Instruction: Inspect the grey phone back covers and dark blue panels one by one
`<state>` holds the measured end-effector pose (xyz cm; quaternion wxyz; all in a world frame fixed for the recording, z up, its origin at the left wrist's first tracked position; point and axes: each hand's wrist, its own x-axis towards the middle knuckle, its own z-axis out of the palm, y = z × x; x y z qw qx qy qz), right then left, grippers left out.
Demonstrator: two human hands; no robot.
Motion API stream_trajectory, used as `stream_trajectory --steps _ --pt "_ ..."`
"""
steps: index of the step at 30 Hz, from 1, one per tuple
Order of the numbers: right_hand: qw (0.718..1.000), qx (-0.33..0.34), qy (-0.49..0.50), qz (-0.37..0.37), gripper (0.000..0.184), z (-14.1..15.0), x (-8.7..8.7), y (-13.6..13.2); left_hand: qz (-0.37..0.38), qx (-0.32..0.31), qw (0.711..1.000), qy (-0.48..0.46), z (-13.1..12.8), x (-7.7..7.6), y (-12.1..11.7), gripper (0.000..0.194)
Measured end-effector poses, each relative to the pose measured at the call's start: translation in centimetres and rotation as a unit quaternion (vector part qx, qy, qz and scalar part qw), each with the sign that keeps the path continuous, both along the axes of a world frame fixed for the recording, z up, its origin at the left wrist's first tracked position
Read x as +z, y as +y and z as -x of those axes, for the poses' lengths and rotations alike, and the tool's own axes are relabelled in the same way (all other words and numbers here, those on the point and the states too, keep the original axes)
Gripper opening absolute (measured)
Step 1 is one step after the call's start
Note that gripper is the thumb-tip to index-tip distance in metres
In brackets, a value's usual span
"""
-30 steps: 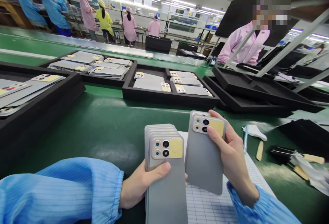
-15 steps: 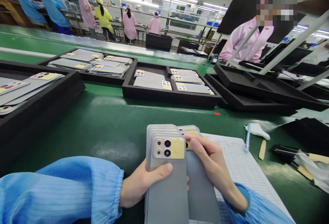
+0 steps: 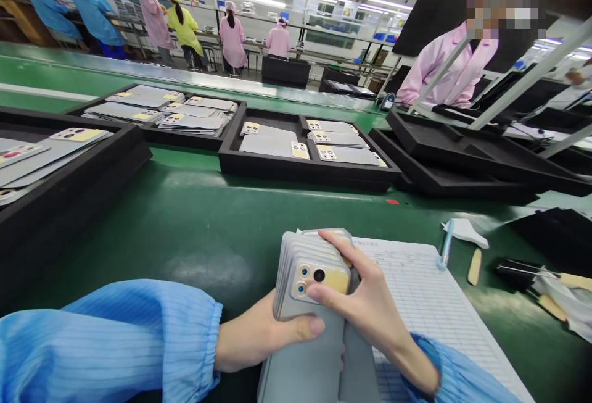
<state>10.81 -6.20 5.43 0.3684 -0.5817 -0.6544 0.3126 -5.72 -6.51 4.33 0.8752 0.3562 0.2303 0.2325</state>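
A stack of grey phone back covers [image 3: 305, 323] with yellow-filmed camera panels stands low in the middle, above a green conveyor belt [image 3: 194, 224]. My left hand [image 3: 259, 335] grips the stack from the left, thumb across the front cover. My right hand [image 3: 365, 310] closes round the stack's right side, fingers over the camera panel and the top edge. Both wrists wear blue sleeves.
A ruled paper sheet [image 3: 435, 310] lies under my right arm. Black trays [image 3: 296, 171] of more covers sit across the belt, another tray [image 3: 69, 187] at left, bare trays [image 3: 462, 168] at right. A pen [image 3: 446, 244] and small tools [image 3: 531, 273] lie right. A person in pink [image 3: 444, 70] stands opposite.
My right hand brought its single cover leftward and down onto the back of the stack. It now grips the stack together with my left hand.
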Motion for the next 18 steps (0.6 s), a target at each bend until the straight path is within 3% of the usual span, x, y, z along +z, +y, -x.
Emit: stream_trajectory --steps 4,18 --pt "1.0 0.002 0.009 -0.002 0.058 0.16 -0.03 -0.11 -0.046 -0.049 0.998 0.008 0.09 0.17 0.04 0.035" --pt "0.998 0.01 0.064 -0.007 0.035 -0.08 0.05 -0.45 0.011 -0.085 0.996 -0.031 0.21 -0.8 0.06 0.034"
